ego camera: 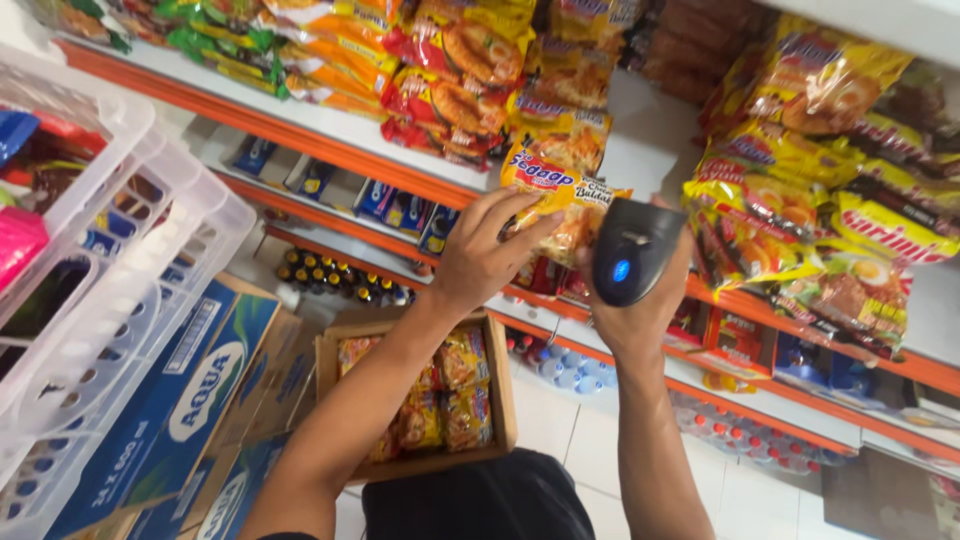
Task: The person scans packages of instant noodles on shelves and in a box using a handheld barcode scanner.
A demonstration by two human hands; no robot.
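Observation:
My left hand (485,255) grips a yellow noodle packet (558,195) at the edge of the white shelf (640,130), fingers wrapped over its lower left corner. My right hand (640,310) holds a black handheld scanner (632,250) with a small blue light, its head close against the right side of the packet. Both forearms reach up from the bottom of the view.
Shelves with orange edging (300,130) carry many yellow and red noodle packets (790,180). An open cardboard box (500,400) of packets sits on the floor below. White plastic baskets (110,260) and blue cartons (190,390) stand at left. Bottles (340,280) line the low shelves.

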